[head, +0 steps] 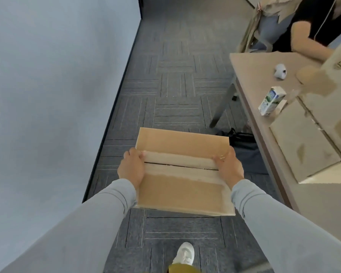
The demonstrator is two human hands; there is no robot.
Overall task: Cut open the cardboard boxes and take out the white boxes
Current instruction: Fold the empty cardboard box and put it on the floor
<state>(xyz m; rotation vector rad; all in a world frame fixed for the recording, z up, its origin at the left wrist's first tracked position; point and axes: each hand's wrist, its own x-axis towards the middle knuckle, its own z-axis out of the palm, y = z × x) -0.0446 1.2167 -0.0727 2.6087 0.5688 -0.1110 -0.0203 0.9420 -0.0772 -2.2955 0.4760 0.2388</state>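
Grip of the left hand [131,167] clamped on the left edge of the cardboard box [182,192], fingers curled round the side, thumb up on the taped top. Farther left of the box, a blue-grey wall [47,95], its dark base line slanting away. Held out above the carpet [175,85], well apart from that wall, with a broad strip of open floor beyond the box's far edge. Top face up, tilted toward the camera. Taped seam and narrow slit between the flaps running side to side, hand to hand. Slightly wider than deep. Below the box's near edge, a white shoe [184,253]. Grip of the right hand [227,167] clamped likewise on the right edge. Right of the box, a bench [254,64], its long edge near but apart, bearing a milk carton [271,101] and more cartons [303,144].
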